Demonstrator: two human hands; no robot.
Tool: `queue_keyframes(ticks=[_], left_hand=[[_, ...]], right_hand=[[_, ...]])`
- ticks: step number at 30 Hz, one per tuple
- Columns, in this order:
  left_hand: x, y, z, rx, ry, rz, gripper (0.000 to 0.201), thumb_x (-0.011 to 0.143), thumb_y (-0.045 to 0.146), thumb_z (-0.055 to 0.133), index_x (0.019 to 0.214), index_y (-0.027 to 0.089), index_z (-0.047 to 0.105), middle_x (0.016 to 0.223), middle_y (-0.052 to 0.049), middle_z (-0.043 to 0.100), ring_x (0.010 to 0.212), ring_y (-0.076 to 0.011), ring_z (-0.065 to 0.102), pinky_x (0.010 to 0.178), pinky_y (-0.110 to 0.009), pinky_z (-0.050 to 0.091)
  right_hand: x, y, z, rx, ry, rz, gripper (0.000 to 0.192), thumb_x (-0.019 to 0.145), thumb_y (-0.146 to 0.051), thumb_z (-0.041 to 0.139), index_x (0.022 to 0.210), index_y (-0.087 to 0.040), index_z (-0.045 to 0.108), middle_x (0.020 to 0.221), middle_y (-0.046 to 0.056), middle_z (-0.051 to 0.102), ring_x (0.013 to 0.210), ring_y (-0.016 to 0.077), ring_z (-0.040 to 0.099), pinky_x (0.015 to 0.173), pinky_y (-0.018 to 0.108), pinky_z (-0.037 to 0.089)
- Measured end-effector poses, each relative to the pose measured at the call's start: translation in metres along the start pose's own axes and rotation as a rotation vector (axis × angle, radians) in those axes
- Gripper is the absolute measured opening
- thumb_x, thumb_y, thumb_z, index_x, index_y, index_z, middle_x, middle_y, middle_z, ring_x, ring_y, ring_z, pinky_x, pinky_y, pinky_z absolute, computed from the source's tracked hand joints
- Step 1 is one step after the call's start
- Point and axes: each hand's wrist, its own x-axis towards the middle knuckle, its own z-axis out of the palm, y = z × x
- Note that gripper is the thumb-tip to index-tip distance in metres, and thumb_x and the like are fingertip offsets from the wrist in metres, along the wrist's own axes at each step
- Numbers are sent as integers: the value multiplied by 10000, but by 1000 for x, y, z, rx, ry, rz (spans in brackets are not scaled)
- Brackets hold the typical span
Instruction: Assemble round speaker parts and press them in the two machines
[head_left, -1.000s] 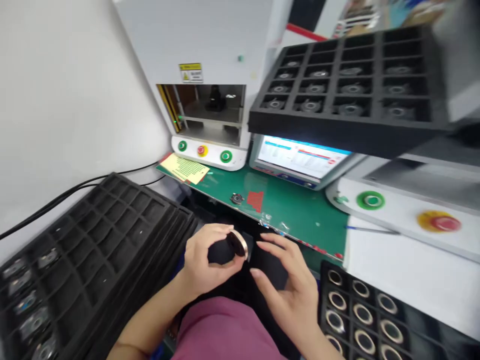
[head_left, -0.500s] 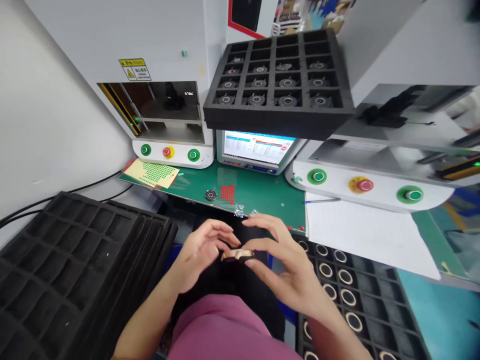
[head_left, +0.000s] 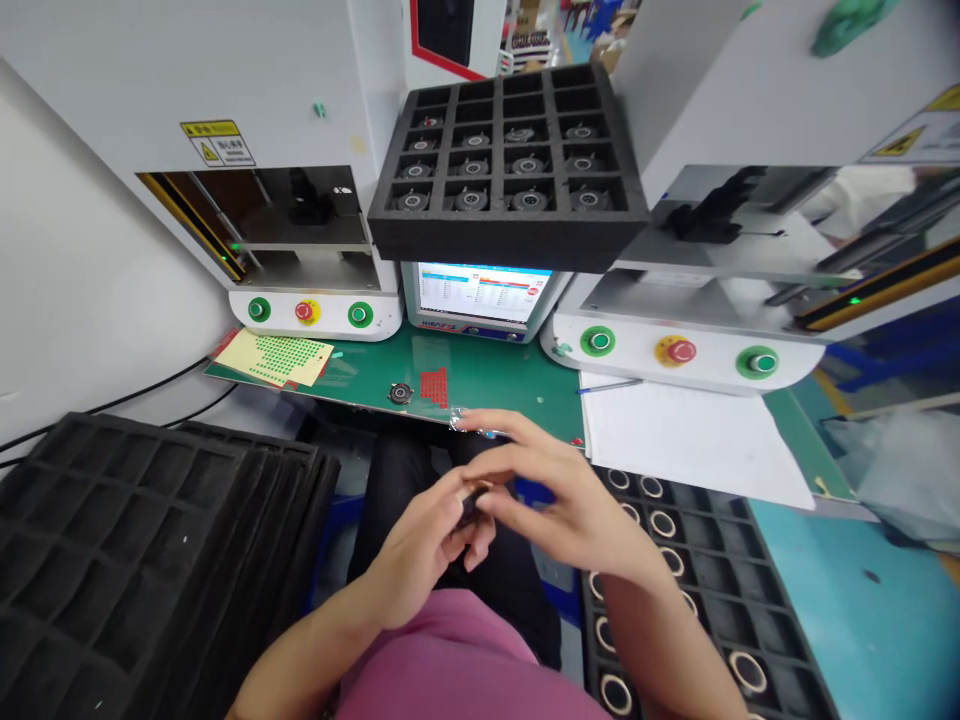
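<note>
Above my lap, a small round watch case (head_left: 472, 502) with a gold-coloured rim and dark body is pinched between both hands. My left hand (head_left: 421, 538) grips its left side, thumb on top and fingers curled beneath. From the right, my right hand (head_left: 559, 495) holds the case between thumb and index finger, its other fingers stretched forward. Fingers cover much of the case. Just ahead, a dark round watch part (head_left: 400, 393) lies on the green bench top (head_left: 510, 385), beside a sheet of red stickers (head_left: 433, 388).
A black foam tray (head_left: 510, 240) of watch parts sits above the monitor (head_left: 480, 295). Press machines flank it, with green and red buttons (head_left: 681, 350). Stacked foam trays (head_left: 150, 540) stand left; a tray of gold rings (head_left: 720, 580) is right, below white paper (head_left: 675, 440).
My hands have come closer together, and the left fingers now wrap under the watch case. The case has turned from level to tilted. The camera view has shifted to the right.
</note>
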Motion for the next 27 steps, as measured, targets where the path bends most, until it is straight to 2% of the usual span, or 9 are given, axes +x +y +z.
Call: queue_keyframes(ticks=[3, 4, 6, 9, 12, 15, 21, 27], left_hand=[[7, 2, 7, -70, 70, 93, 380, 900, 455, 582, 1126, 165, 679, 895, -68, 558, 609, -87, 411, 518, -221, 309], [9, 3, 9, -77, 88, 107, 371, 894, 447, 588, 1122, 171, 687, 926, -75, 570, 611, -86, 407, 517, -223, 306], [12, 5, 14, -88, 121, 114, 366, 888, 439, 587, 1116, 173, 692, 946, -85, 597, 610, -91, 400, 515, -228, 303], [15, 6, 19, -129, 148, 110, 383, 891, 439, 551, 1144, 177, 669, 956, -105, 652, 606, -108, 395, 510, -238, 314], [15, 7, 22, -171, 139, 94, 385, 901, 436, 515, 1146, 178, 664, 977, -114, 678, 599, -111, 395, 507, -242, 327], [14, 10, 24, -199, 117, 81, 376, 913, 428, 492, 1136, 191, 681, 985, -107, 684, 597, -108, 393, 504, -238, 331], [10, 15, 25, -283, 42, 44, 374, 904, 421, 507, 1144, 215, 708, 1022, -98, 686, 609, -101, 399, 503, -226, 324], [10, 15, 26, -250, 54, 16, 410, 899, 436, 492, 1155, 188, 695, 1045, -114, 691, 596, -103, 399, 491, -233, 315]], right_hand=[[-8, 2, 15, 155, 512, 112, 195, 860, -103, 652, 977, -258, 675, 1052, 40, 678, 1014, 174, 652, 878, 329, 549], [-11, 3, 21, 219, 647, 146, 195, 849, -92, 662, 950, -258, 674, 985, 26, 679, 949, 156, 658, 836, 300, 554], [-16, 1, 29, 348, 788, 206, 205, 826, -75, 684, 925, -253, 669, 931, 10, 673, 822, 120, 651, 763, 252, 556], [-21, -2, 35, 498, 793, 251, 254, 795, -49, 702, 941, -253, 663, 963, 2, 671, 731, 85, 638, 731, 220, 559], [-23, -6, 35, 538, 762, 266, 265, 796, -21, 684, 927, -250, 659, 960, -7, 661, 725, 67, 638, 745, 197, 555], [-25, -10, 34, 508, 770, 290, 285, 785, -6, 686, 932, -247, 648, 975, -10, 648, 733, 60, 635, 764, 191, 550], [-27, -19, 36, 347, 801, 355, 278, 758, -42, 722, 920, -238, 611, 983, 5, 619, 724, 86, 633, 770, 256, 568], [-25, -24, 39, 308, 869, 333, 306, 746, -14, 714, 919, -244, 609, 966, 9, 610, 725, 107, 616, 735, 289, 570]])
